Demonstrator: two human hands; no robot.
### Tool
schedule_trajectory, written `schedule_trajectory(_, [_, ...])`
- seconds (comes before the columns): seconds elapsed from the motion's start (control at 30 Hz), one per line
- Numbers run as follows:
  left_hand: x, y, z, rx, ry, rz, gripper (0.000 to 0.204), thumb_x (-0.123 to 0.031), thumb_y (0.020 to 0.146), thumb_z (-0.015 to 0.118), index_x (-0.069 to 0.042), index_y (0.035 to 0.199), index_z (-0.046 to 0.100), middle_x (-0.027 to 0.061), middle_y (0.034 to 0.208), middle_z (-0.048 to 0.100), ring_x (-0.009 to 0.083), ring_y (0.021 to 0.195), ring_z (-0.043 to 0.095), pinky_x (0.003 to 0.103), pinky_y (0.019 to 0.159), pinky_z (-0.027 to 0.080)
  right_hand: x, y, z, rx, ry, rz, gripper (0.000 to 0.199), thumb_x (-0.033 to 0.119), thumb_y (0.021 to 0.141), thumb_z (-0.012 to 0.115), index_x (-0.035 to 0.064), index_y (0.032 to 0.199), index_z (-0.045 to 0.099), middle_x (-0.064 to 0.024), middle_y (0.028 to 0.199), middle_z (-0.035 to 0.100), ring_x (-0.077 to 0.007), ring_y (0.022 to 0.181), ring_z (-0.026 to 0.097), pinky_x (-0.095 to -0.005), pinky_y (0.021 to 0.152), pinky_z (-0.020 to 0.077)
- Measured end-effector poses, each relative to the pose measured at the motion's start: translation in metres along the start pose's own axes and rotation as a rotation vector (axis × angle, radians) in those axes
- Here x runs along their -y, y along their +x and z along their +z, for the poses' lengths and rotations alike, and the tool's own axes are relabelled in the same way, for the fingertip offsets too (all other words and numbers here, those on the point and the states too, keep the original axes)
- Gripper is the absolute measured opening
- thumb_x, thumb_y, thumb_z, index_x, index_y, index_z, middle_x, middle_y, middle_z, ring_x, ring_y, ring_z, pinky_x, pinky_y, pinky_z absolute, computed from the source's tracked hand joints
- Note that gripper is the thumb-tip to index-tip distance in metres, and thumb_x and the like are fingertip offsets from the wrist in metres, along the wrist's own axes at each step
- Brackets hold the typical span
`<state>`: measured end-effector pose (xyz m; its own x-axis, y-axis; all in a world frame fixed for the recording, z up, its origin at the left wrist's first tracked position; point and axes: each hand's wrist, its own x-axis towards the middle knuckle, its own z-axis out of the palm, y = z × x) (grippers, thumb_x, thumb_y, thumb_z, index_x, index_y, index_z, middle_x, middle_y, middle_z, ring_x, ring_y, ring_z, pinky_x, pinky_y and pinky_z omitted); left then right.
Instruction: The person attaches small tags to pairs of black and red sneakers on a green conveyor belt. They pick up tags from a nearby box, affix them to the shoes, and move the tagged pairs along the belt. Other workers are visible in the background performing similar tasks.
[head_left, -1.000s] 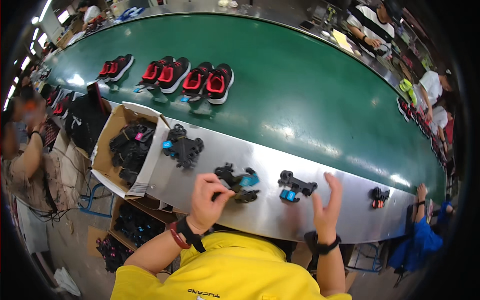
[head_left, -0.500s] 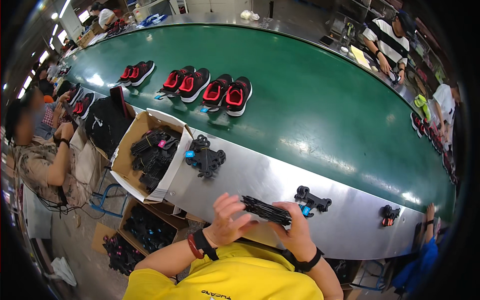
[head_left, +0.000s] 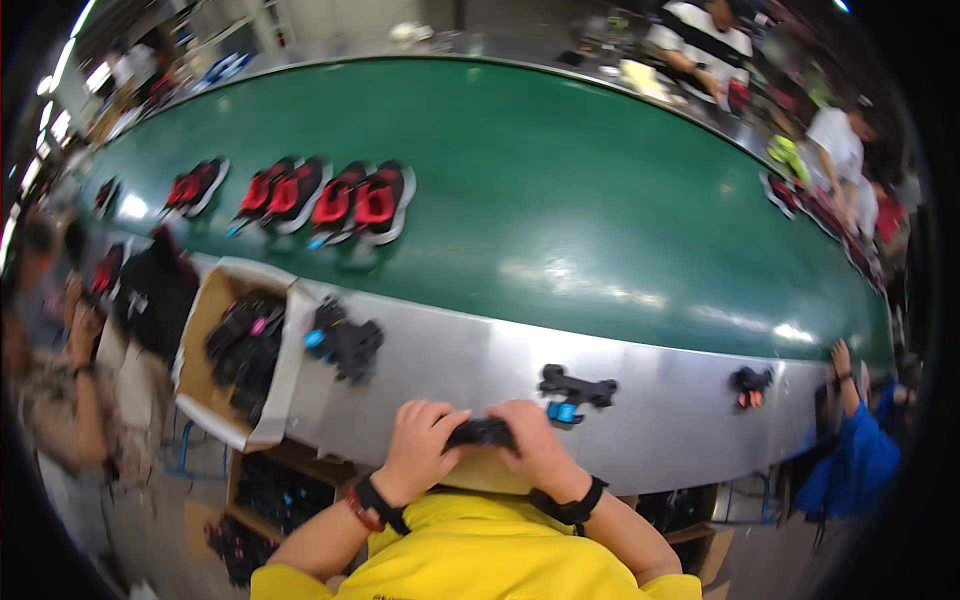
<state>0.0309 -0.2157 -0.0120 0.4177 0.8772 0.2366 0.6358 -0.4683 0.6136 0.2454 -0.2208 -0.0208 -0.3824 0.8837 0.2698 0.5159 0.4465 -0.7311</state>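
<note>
Left hand, right hand pinch slim black plastic bundle at 9 and 3 o'clock, best squeeze evenly imo

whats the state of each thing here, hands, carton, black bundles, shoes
left hand: closed on the held black bundle
right hand: closed on its other end
held black bundle: off the metal ledge, blurred
carton: open, black pieces inside
left blue-tagged bundle: lying loose
middle blue-tagged bundle: lying loose
orange-tagged bundle: lying loose
red-and-black shoes at left: upright, blurred
</note>
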Motion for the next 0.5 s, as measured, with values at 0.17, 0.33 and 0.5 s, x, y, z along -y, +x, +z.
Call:
schedule_trajectory(0.17, [0.002,-0.003,0.006,-0.029,0.141,0.005,0.050,-0.006,0.065,0.070,-0.009,0.114,0.060,0.0119,0.104,0.056,0.0340,0.102,0.052,0.051,0.098,0.034,-0.002,0.007,0.011,0.034,-0.046,-0.005,0.052,0.012,0.069,0.078,0.0069,0.117,0.056,-0.0129,0.108,0.059,-0.0340,0.106,0.054,-0.0442,0.090,0.0429])
schedule_trajectory(0.33, [0.001,-0.005,0.002,0.030,0.059,-0.017,0.051,-0.009,0.074,0.068,-0.004,0.124,0.054,0.0161,0.115,0.053,0.0390,0.110,0.048,0.052,0.103,0.031,-0.005,0.000,0.017,0.027,-0.039,0.024,0.051,0.014,0.073,0.076,0.0072,0.119,0.055,-0.0114,0.109,0.058,-0.0315,0.109,0.052,-0.0434,0.092,0.0412])
schedule_trajectory(0.5, [0.025,-0.009,-0.017,-0.255,0.157,-0.066,0.060,-0.030,0.087,0.066,-0.001,0.136,0.048,0.0238,0.136,0.045,0.0430,0.126,0.041,0.053,0.108,0.030,-0.006,-0.021,-0.021,-0.160,0.008,0.119,0.047,0.017,0.079,0.075,0.0065,0.120,0.056,-0.0111,0.116,0.058,-0.0323,0.108,0.052,-0.0445,0.093,0.0389])
